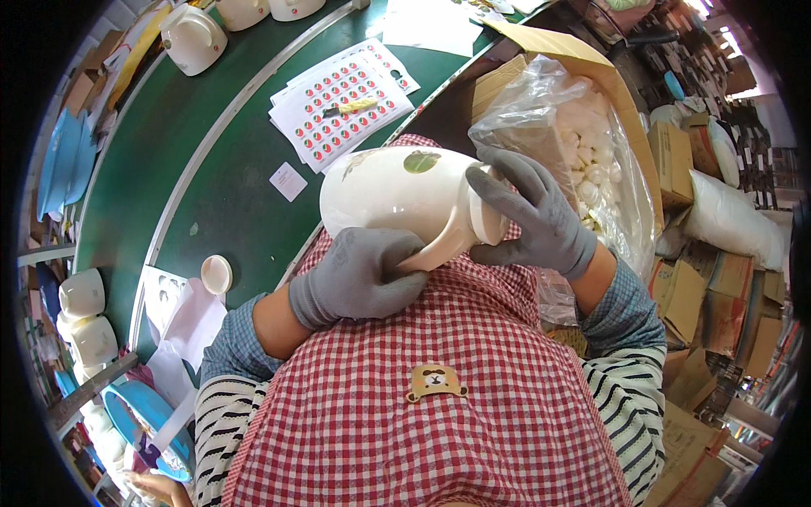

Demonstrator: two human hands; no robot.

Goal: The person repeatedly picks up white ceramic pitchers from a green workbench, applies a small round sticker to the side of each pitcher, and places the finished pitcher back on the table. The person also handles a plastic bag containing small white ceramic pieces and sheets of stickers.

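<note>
While the white jug (389, 196) lay on its side in front of the checked apron (405, 439), its long axis ran nearly straight across, broad base to the left and the end with a round cream cap (487, 220) to the right. The left hand (363, 275), in a grey glove, was closed around the handle (441, 243) on the jug's near side. The right hand (541, 215), gloved alike, gripped the jug's right end, fingers over the far side and thumb on the near side; it was the nearer one to the cap. Beyond the jug, sticker sheets (345, 135) and a yellow stick (355, 107) lay on the green desk (228, 190). Left of the jug, toward the person, sat a small round lid (216, 275). Right of the jug stood a carton (553, 44) holding white parts (591, 173) inside a clear plastic bag (524, 106). Whether the jug touched the apron, I could not tell.
</note>
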